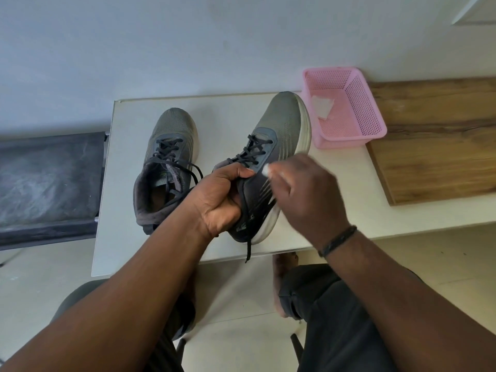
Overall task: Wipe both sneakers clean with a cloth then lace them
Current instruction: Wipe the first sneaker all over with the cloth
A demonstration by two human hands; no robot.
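Single head-worn wide-angle view, looking forward and steeply down, close over the white table [150, 245]

Two sneakers sit on the table [128, 210] before you: the left sneaker [167, 146] and the right sneaker [281, 130] side by side. The basket [357, 103] is right of them, a cloth [322, 107] inside it.

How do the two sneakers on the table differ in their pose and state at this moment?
The left sneaker stands flat on the table, untouched; the right sneaker is tilted onto its side, showing its white sole edge. The left hand grips the right sneaker's collar while the right hand holds a white cloth against its side. Both are grey-green with dark, untied laces.
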